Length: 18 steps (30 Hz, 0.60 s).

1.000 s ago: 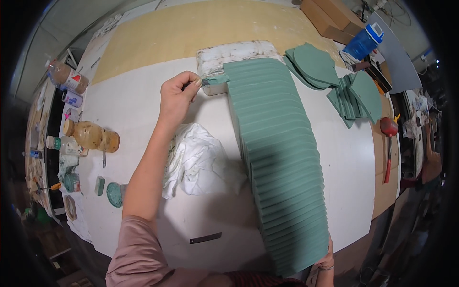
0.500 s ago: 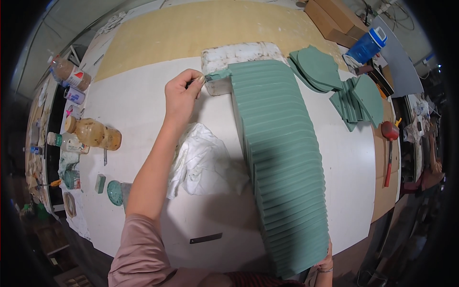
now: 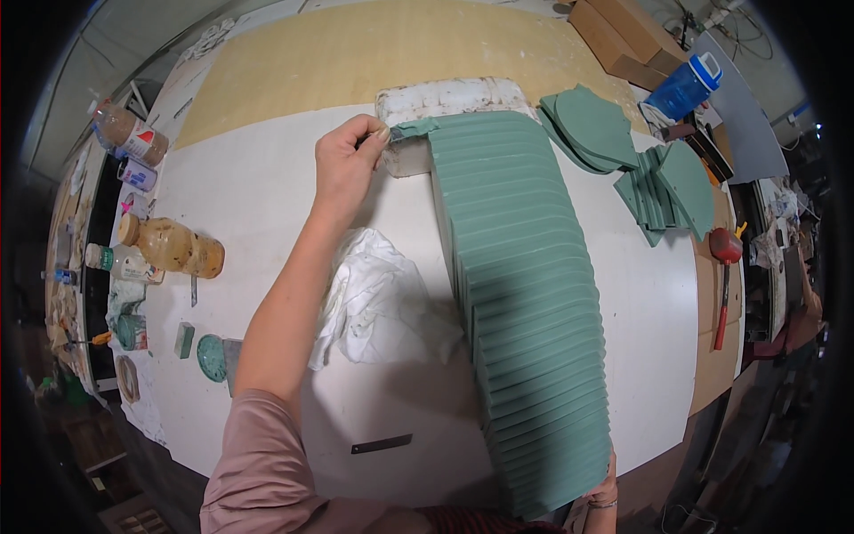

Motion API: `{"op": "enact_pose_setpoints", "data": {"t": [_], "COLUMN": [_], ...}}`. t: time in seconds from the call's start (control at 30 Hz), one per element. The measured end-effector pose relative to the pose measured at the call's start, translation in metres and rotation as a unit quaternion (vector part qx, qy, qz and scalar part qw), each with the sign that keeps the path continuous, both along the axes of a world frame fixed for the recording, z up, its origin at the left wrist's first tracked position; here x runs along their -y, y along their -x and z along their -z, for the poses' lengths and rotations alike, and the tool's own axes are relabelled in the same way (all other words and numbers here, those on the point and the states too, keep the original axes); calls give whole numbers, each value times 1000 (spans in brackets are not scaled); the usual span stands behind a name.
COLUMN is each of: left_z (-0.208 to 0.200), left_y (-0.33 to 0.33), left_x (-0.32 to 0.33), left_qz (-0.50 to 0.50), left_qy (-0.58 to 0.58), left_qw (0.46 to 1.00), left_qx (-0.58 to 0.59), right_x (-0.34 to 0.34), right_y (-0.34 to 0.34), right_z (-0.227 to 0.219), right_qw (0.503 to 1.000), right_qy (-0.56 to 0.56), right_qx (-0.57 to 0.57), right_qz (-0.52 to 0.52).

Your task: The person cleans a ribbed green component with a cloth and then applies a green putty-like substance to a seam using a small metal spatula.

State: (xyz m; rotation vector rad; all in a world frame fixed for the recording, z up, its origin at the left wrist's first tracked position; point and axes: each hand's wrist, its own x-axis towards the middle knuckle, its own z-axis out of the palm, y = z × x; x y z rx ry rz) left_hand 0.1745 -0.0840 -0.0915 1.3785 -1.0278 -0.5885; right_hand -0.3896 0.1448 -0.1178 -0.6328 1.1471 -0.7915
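A long, curved stack of ridged green slabs (image 3: 525, 267) stretches from the far middle toward me. Its far end lies by a stained white block (image 3: 463, 95). A short green strip (image 3: 414, 131) sticks out to the left from that end, and my left hand (image 3: 350, 160) pinches its tip between thumb and fingers. At the near right end, my right hand (image 3: 605, 489) grips the stack's lower corner; most of its fingers are hidden behind it. A crumpled white cloth (image 3: 382, 307) lies left of the stack, under my left forearm's inner side.
Loose green slabs (image 3: 592, 129) lie far right, near a blue bottle (image 3: 685, 86) and a red mallet (image 3: 725, 249). Along the left edge stand bottles, one with yellowish liquid (image 3: 182, 249). A dark metal strip (image 3: 382, 443) rests near me on the white table (image 3: 649, 356).
My left hand has moved slightly away from me and to the right, lifting the strip's tip a little. The right hand and the stack look unmoved.
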Motion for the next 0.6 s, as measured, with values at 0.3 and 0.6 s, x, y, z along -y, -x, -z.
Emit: {"op": "enact_pose_setpoints", "data": {"t": [0.3, 0.6], "left_z": [-17, -32], "left_y": [-4, -9], "left_x": [6, 22], "left_qz": [25, 87], "left_qy": [-39, -73], "left_qw": [997, 987], "left_qx": [61, 111], "right_x": [0, -2], "right_y": [-3, 4], "right_z": [-5, 4], "right_qw": [1000, 999], "right_qy": [-18, 27], "right_qx": [15, 10], "right_qz": [5, -19]}}
